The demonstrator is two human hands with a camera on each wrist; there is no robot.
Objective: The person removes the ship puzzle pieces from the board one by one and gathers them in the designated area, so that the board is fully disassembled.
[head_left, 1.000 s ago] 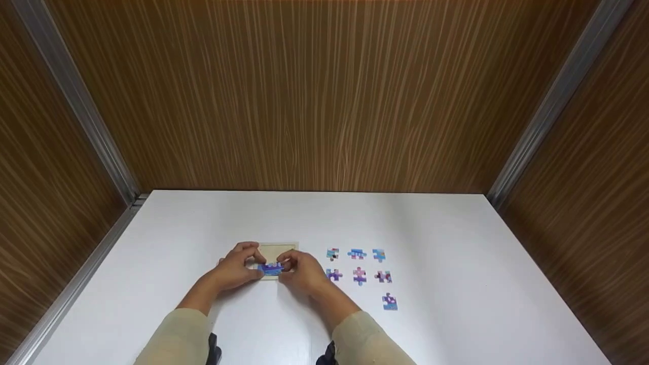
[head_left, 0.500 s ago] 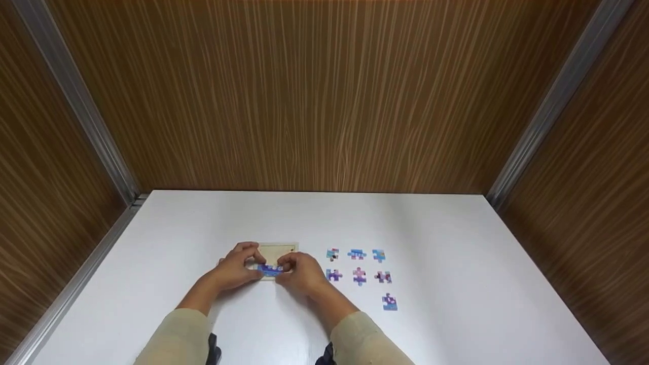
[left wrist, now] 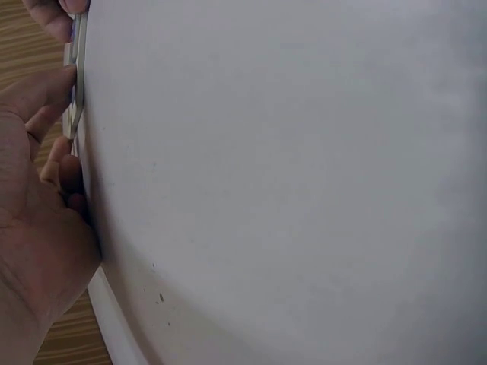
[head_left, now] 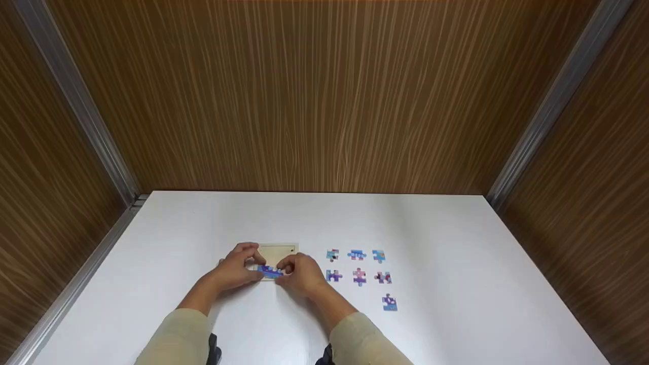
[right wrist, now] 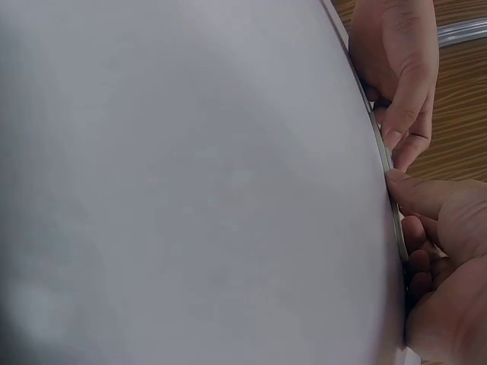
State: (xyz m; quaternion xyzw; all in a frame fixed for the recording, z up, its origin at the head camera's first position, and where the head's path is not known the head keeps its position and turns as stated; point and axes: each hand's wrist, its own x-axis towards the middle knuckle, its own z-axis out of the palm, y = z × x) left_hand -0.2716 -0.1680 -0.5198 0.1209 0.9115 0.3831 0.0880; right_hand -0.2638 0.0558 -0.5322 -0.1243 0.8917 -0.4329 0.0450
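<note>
Joined blue-and-purple puzzle pieces [head_left: 270, 272] lie over the lower part of a shallow wooden puzzle tray [head_left: 276, 252]. At their left end, my left hand [head_left: 236, 266] pinches them between thumb and index finger. My right hand [head_left: 304, 275] pinches the right end, its fingertips covering that side. In the left wrist view, the left hand [left wrist: 34, 198] is at the tray's edge [left wrist: 80, 68], seen nearly edge-on. The right wrist view has the right thumb [right wrist: 415, 194] against that edge, with the pieces mostly hidden.
To the right, several loose puzzle pieces lie apart on the white table [head_left: 446, 284], among them a pink one [head_left: 359, 276] and a purple-and-blue one [head_left: 389, 303] nearer me. Wood-grain panels [head_left: 324, 96] enclose the back and sides.
My right hand has shifted slightly left and inward along the pieces. Their right end now looks tilted, with less of its top edge showing. The left hand has stayed in place.
</note>
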